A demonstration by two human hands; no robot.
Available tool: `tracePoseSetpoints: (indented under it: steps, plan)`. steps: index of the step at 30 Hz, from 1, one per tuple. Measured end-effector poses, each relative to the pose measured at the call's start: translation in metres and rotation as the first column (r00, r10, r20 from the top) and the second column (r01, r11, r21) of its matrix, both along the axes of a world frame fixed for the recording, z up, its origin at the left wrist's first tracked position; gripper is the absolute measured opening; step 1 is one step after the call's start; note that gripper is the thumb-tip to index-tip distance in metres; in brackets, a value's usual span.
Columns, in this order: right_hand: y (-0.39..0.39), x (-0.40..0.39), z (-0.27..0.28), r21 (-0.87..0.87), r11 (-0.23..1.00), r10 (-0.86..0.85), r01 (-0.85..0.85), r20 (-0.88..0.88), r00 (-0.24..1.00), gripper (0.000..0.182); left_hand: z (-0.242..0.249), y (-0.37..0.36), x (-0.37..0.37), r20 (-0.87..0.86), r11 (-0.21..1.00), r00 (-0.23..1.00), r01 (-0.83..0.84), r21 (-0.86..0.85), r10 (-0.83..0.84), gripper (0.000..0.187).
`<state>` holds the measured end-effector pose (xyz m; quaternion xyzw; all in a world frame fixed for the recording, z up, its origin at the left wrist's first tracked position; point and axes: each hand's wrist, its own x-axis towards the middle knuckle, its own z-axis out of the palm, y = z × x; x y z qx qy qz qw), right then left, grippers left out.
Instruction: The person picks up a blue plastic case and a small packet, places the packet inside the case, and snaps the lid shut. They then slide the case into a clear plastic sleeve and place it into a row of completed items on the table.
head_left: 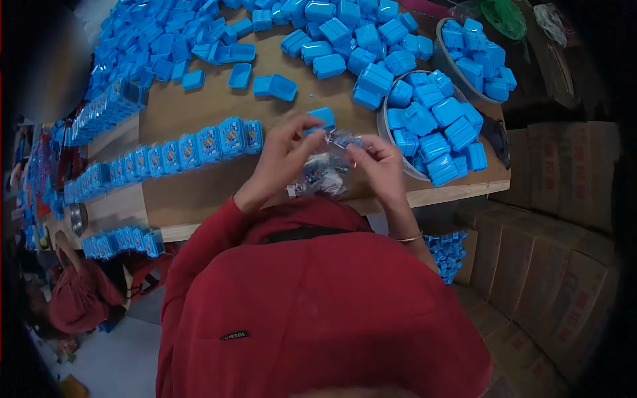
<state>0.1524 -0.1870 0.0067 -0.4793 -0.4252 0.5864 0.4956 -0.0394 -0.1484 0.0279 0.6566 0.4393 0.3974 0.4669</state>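
Your red top (332, 305) fills the near part of the view, and a thin bangle (406, 239) sits on your right wrist. Ahead of it, a pile of packets (325, 176) lies on the table (285, 123) near its front edge, below and between your hands.

Above this pile, your right hand (379, 159) pinches a clear packet (345, 139) between thumb and fingertips. The fingers of your left hand (285, 156) are bent, thumb and forefinger narrowly apart at the packet's left end. A blue box (323, 118) is just beyond these fingertips; whether they grip the box or the packet cannot be told at this angle.

To your left, a row of labelled boxes (189, 152) stands side by side on the table. To your right, the near tub (383, 127) holds closed blue boxes; cartons (554, 166) are stacked beyond the table's right end.

Farther out, an open box (275, 87) lies on the table. Behind it are a heap of closed boxes (345, 40) and, to the left, a heap of loose shells (159, 40). The far tub (488, 98), also filled with boxes, stands at the upper right.
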Motion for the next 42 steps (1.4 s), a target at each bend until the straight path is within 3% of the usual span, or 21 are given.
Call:
tracePoseSetpoints:
  steps: [3, 6, 9, 12, 13, 17, 19, 22, 23, 25, 27, 28, 32, 35, 38, 41, 42]
  plan:
    - [0.01, 0.007, 0.003, 0.061, 0.991, -0.12, 0.118, 0.031, 0.992, 0.012, -0.045, 0.03, 0.011, -0.303, 0.873, 0.897, -0.157, 0.462, 0.322, 0.023]
    - [0.012, 0.015, -0.006, 0.131, 0.983, -0.147, 0.131, 0.12, 0.982, 0.016, -0.058, 0.03, 0.01, -0.484, 0.96, 0.857, -0.039, 0.276, 0.174, 0.029]
    - [0.009, 0.017, -0.004, 0.14, 0.98, -0.165, 0.144, 0.154, 0.974, 0.021, -0.054, 0.029, 0.004, -0.311, 1.0, 0.95, -0.019, -0.019, 0.012, 0.031]
    - [0.012, 0.014, -0.001, 0.158, 0.975, -0.18, 0.157, 0.142, 0.973, 0.02, -0.038, 0.018, -0.002, 0.062, 0.961, 0.996, -0.051, -0.272, 0.07, 0.029]
    - [0.013, 0.014, -0.001, 0.154, 0.977, -0.172, 0.15, 0.141, 0.975, 0.019, -0.032, 0.015, -0.005, 0.088, 0.96, 0.993, -0.048, -0.277, 0.075, 0.028]
    - [0.021, 0.008, 0.001, 0.144, 0.98, -0.158, 0.135, 0.163, 0.974, 0.019, -0.057, 0.021, -0.01, 0.008, 0.985, 0.998, -0.054, -0.165, 0.056, 0.031]
    - [0.021, 0.008, -0.002, 0.15, 0.98, -0.168, 0.132, 0.26, 0.951, 0.023, -0.063, 0.023, -0.011, -0.113, 0.985, 0.993, -0.062, -0.158, 0.045, 0.031]
    - [0.02, 0.01, -0.005, 0.198, 0.972, -0.178, 0.123, 0.288, 0.941, 0.025, -0.029, 0.016, -0.004, -0.262, 0.955, 0.952, -0.083, 0.286, 0.161, 0.035]
    - [0.018, 0.01, 0.008, 0.188, 0.977, -0.154, 0.097, 0.318, 0.936, 0.025, -0.02, 0.015, -0.003, -0.252, 0.946, 0.958, -0.052, 0.32, 0.138, 0.037]
    - [0.016, 0.009, 0.019, 0.175, 0.985, -0.034, -0.003, 0.204, 0.978, 0.023, -0.003, 0.014, 0.0, -0.054, 0.992, 0.997, 0.06, 0.109, -0.054, 0.036]
    - [0.017, 0.004, 0.015, 0.147, 0.987, 0.062, -0.069, 0.056, 0.996, 0.021, -0.012, 0.016, 0.001, 0.37, 0.9, 0.915, 0.289, -0.327, -0.16, 0.031]
    - [0.016, 0.003, 0.027, 0.089, 0.99, 0.095, -0.108, 0.132, 0.987, 0.02, -0.014, 0.019, 0.002, 0.42, 0.88, 0.885, 0.352, -0.318, -0.202, 0.019]
    - [0.016, -0.002, 0.017, 0.18, 0.983, 0.004, -0.021, 0.093, 0.996, 0.017, -0.007, 0.012, 0.003, 0.335, 0.963, 0.942, 0.099, -0.249, -0.01, 0.008]
    - [0.011, 0.0, 0.025, 0.13, 0.99, 0.023, -0.061, 0.275, 0.961, 0.017, -0.001, 0.006, 0.002, 0.107, 0.998, 0.993, -0.046, 0.047, 0.04, 0.008]
    - [0.01, 0.002, 0.026, 0.055, 0.985, 0.149, -0.161, 0.172, 0.974, 0.014, 0.003, 0.005, 0.002, 0.016, 0.931, 0.995, -0.1, 0.35, 0.101, 0.009]
    - [0.008, 0.003, 0.013, 0.025, 0.974, 0.226, -0.227, 0.032, 0.974, 0.015, 0.002, 0.005, 0.004, 0.072, 0.923, 0.996, -0.081, 0.377, 0.058, 0.011]
    - [0.007, 0.001, 0.017, 0.047, 0.976, 0.213, -0.214, 0.008, 0.977, 0.015, -0.001, 0.006, 0.002, 0.067, 0.951, 0.998, -0.01, 0.309, -0.011, 0.014]
